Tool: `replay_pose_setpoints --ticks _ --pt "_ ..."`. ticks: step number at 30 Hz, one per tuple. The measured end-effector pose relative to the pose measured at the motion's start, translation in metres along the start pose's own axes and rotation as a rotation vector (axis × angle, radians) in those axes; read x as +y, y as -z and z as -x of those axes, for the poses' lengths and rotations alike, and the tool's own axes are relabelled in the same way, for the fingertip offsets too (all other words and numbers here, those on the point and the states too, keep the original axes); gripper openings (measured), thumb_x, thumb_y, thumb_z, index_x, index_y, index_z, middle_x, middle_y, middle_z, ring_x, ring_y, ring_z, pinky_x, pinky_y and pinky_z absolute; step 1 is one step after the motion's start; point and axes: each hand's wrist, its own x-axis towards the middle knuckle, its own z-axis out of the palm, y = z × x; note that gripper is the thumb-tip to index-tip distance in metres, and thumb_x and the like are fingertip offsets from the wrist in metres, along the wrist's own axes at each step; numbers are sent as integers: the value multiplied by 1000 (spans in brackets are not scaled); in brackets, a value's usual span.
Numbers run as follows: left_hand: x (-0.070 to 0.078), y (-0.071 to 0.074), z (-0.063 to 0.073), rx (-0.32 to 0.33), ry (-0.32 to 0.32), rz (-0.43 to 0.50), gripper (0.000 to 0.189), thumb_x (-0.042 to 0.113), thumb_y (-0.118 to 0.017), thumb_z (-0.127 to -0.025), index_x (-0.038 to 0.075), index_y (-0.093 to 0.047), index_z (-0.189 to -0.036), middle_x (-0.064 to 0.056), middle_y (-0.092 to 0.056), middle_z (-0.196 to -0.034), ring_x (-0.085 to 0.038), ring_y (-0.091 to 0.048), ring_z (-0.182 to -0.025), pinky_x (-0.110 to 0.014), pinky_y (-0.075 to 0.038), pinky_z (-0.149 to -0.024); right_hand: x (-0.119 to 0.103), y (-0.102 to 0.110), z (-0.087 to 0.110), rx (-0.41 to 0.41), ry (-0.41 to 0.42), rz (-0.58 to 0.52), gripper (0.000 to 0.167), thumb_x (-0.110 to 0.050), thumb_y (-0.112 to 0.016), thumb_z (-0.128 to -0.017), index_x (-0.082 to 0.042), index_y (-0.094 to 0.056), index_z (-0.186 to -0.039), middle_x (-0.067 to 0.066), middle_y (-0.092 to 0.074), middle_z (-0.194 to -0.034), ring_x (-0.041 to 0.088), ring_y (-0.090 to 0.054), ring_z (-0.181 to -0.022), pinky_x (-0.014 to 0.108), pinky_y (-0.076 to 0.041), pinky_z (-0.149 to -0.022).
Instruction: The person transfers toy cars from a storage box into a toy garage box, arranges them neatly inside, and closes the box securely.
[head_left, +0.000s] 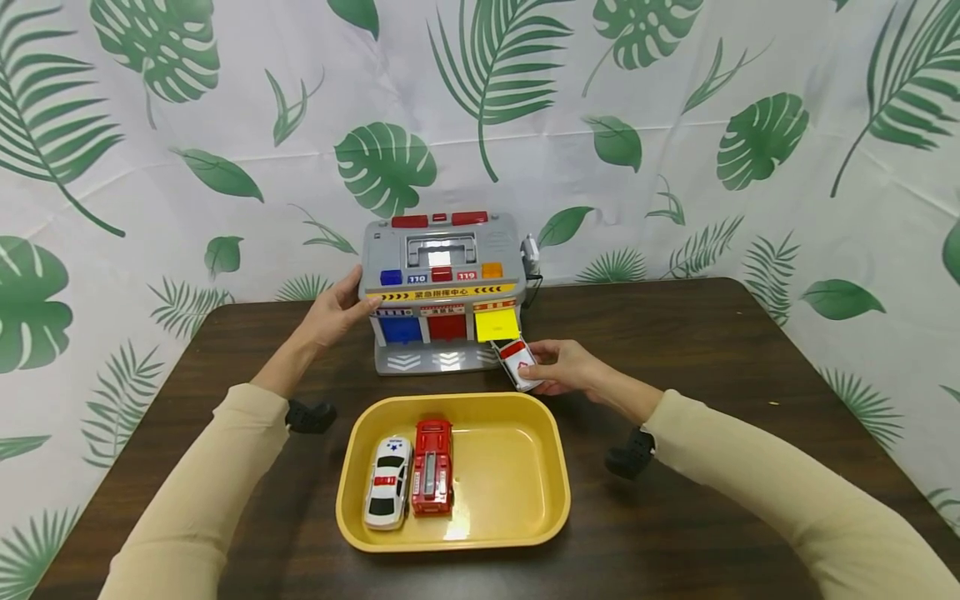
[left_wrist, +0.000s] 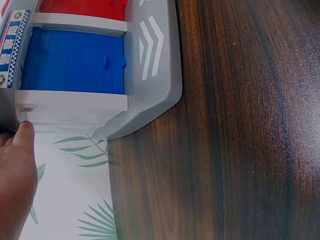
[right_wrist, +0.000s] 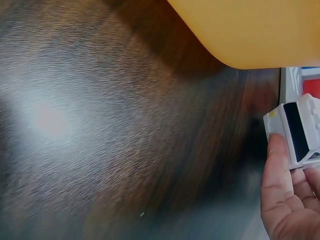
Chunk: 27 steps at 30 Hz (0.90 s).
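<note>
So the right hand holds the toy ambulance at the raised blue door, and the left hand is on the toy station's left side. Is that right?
Not quite: the raised door is the yellow door; the blue door is down, as the head view shows. The right hand does hold the toy ambulance there, with the left hand on the toy station's left side.

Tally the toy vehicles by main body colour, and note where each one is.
White: 2 (the car with the blue star in the yellow tray; the toy ambulance in the right hand)
Red: 1 (the red truck, also in the tray)
Total: 3
</note>
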Motion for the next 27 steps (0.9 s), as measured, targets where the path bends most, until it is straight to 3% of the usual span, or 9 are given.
replay_pose_setpoints --ticks 5,13,23,27 --pt "-6 2 -4 -8 -2 10 78 11 -55 -95 0 0 -149 -19 -14 -155 -32 -27 -139 -45 -25 -112 -3 -5 -9 4 2 -7 67 -23 -71 -85 -1 -41 -140 20 -54 -122 15 -65 -71 34 -57 -74" --pt "-29 6 -15 7 -13 8 82 19 -58 -94 6 -1 -151 -12 -15 -156 -28 -26 -140 -42 -25 -112 -11 -10 -21 20 -28 -42 64 -22 -69 -86 -1 -41 -139 20 -56 -121 16 -66 -73 33 -58 -74" --pt "-29 6 -14 12 -18 -1 81 21 -58 -94 7 -2 -151 -12 -16 -156 -27 -28 -139 -43 -25 -112 -16 -13 -27 49 -31 -120 55 -28 -67 -88 1 -48 -132 18 -60 -115 15 -68 -73 34 -57 -76" --pt "-29 6 -14 12 -10 -1 82 22 -58 -94 8 -2 -151 -12 -16 -156 -27 -28 -139 -43 -25 -113 -19 -17 -26 74 -41 -179 57 -27 -65 -89 5 -45 -133 21 -57 -121 13 -67 -69 31 -57 -73"
